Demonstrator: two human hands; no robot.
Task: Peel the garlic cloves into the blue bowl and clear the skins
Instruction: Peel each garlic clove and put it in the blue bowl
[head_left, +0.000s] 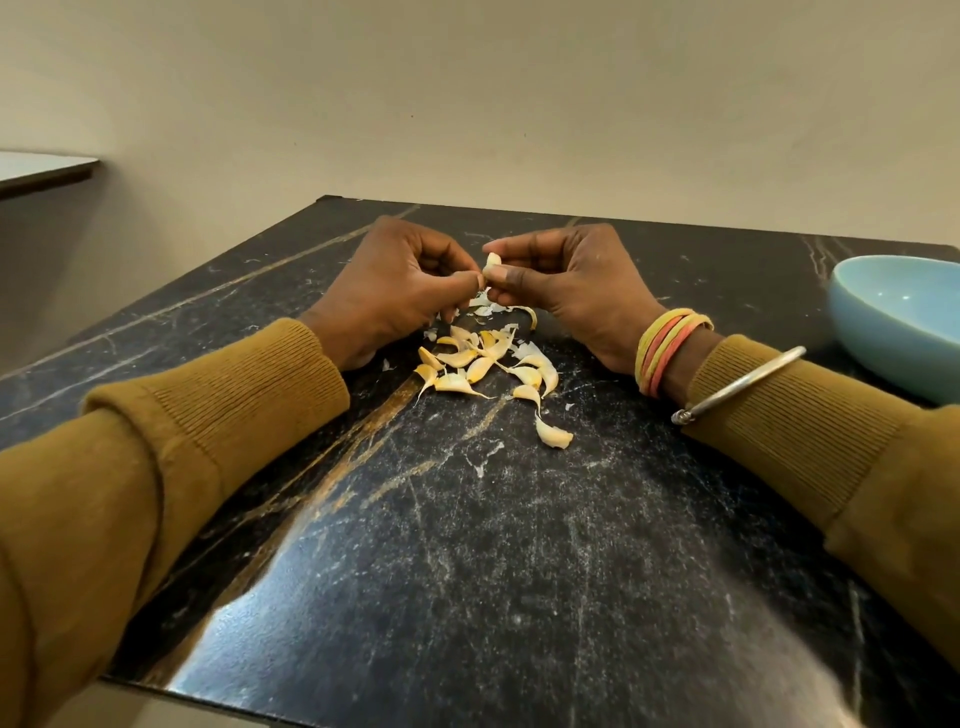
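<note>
Right edge cuts off the blue bowl (893, 322); only its left part shows. The clove (492, 260) is pinched btwn left hand (395, 291) and right hand (566, 280): just its top tip shows, rest behind the thumbs, so peeled or not can't be told. Far end of the pile (483, 364) sits under the hands; white bits there are prob. skins, too small to tell. The ledge (41, 169) is cropped at left.

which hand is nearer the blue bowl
Right. The right hand sits left of the blue bowl, not touching it; the left hand is farther left, beyond the garlic clove both pinch.
</note>
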